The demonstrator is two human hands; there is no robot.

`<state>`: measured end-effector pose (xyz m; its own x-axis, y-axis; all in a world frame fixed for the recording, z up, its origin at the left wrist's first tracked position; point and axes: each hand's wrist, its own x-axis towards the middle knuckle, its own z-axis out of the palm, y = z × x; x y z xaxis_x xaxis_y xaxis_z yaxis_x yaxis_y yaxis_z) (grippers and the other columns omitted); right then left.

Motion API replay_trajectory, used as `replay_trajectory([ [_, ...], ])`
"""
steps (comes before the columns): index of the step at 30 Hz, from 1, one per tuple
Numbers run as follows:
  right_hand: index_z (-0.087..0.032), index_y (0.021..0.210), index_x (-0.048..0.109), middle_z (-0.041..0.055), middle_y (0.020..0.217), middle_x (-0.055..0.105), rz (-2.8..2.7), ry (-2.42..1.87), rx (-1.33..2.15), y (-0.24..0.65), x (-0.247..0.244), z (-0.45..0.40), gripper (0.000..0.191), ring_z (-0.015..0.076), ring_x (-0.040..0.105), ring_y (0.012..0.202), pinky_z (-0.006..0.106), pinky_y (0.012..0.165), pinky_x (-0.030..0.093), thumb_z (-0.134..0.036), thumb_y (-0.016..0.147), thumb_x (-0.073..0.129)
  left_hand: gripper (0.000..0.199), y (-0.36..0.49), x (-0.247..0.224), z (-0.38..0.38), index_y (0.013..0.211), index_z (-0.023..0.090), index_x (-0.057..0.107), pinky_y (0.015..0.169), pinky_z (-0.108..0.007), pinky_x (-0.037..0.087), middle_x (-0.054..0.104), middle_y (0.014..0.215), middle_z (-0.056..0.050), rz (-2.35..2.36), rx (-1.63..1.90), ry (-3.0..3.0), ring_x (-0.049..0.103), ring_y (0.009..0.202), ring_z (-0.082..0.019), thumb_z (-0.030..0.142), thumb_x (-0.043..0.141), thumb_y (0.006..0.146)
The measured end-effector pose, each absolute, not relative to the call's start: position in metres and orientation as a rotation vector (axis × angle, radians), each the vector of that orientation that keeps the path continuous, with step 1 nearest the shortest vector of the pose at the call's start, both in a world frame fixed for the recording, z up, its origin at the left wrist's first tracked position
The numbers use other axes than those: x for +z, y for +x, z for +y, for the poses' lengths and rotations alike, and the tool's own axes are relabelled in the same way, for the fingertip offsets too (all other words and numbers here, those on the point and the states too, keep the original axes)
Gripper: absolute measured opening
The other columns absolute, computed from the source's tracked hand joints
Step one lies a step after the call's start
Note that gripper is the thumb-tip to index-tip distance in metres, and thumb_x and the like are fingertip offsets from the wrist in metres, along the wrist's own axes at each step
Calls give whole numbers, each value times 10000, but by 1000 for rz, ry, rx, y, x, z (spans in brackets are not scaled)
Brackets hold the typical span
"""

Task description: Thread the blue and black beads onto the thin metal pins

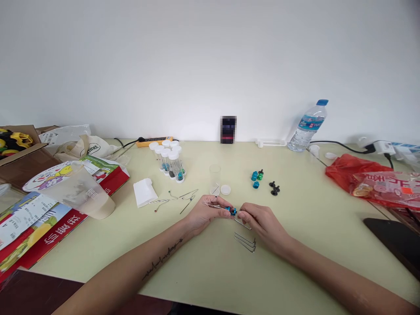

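Blue and shiny, the small part point(231, 211) is in front of us above the pale table point(197, 271), clamped between the thumb and fingers of our left hand point(205, 214), with a thin metal rod point(210, 204) lying along these fingers. At our right hand point(259, 218), thumb and forefinger are together just beside the part; what they may pinch is hidden, so we cannot tell it. In our judgement, the part could slip and roll away, because its surface looks smooth and the pinch covers it only partly. The rod could also tilt, if our two hands pull unevenly. Below, bent steel rods point(244, 243) lie close together, and a careless wrist might scatter them. Beyond our hands, an upright clear plastic tube point(215, 174) looks light, so easy to knock over; near it lies a round white cap point(225, 189).
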<state>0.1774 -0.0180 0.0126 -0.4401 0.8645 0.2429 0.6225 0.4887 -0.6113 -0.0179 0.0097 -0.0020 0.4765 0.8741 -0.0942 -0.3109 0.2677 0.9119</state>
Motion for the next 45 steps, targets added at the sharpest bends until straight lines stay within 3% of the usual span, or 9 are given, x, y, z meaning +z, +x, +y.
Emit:
replay_trajectory([
  [6, -212, 843, 489, 3, 704, 551, -2140, -1235, 609, 176, 14, -18, 236, 123, 456, 564, 235, 500, 349, -422, 914, 408, 283, -19, -1, 10, 800, 128, 689, 783, -324, 459, 678, 784, -66, 715, 895, 998, 623, 740, -165, 218, 796, 554],
  [12, -190, 655, 459, -8, 589, 500, -2242, -1208, 642, 178, 13, -17, 437, 120, 459, 539, 237, 532, 348, -424, 961, 253, 252, -17, -2, 9, 760, 133, 687, 814, -373, 467, 676, 772, -60, 680, 880, 1014, 625, 736, -175, 206, 798, 546],
  [17, -189, 670, 473, -3, 611, 523, -2219, -1201, 685, 179, 13, -17, 442, 123, 481, 558, 237, 553, 369, -404, 970, 231, 247, -16, -4, 9, 779, 126, 687, 821, -371, 463, 675, 777, -61, 675, 886, 1016, 629, 740, -174, 193, 789, 564],
  [23, -226, 1077, 493, 30, 864, 600, -2101, -1195, 633, 179, 17, -21, 324, 128, 518, 607, 257, 592, 425, -409, 962, 251, 244, -18, -2, 11, 796, 125, 685, 841, -360, 458, 681, 819, -63, 684, 993, 899, 641, 764, -174, 189, 782, 582],
  [26, -238, 1145, 467, 42, 899, 600, -2111, -1167, 635, 180, 16, -21, 328, 133, 523, 621, 266, 610, 435, -403, 963, 250, 266, -18, -1, 12, 804, 124, 687, 851, -367, 453, 683, 818, -63, 698, 1013, 894, 645, 744, -172, 200, 791, 571],
  [38, -216, 917, 517, 2, 727, 582, -2133, -1170, 701, 179, 16, -21, 321, 134, 514, 618, 245, 597, 403, -388, 967, 251, 231, -19, -3, 12, 805, 124, 685, 810, -337, 473, 685, 827, -61, 693, 1002, 895, 651, 736, -166, 163, 775, 596],
  [45, -209, 894, 521, -2, 713, 563, -2151, -1139, 718, 180, 13, -21, 343, 125, 490, 606, 243, 591, 385, -391, 969, 240, 232, -19, -3, 12, 812, 121, 685, 799, -332, 471, 685, 832, -69, 695, 1000, 900, 653, 748, -177, 164, 772, 601],
])
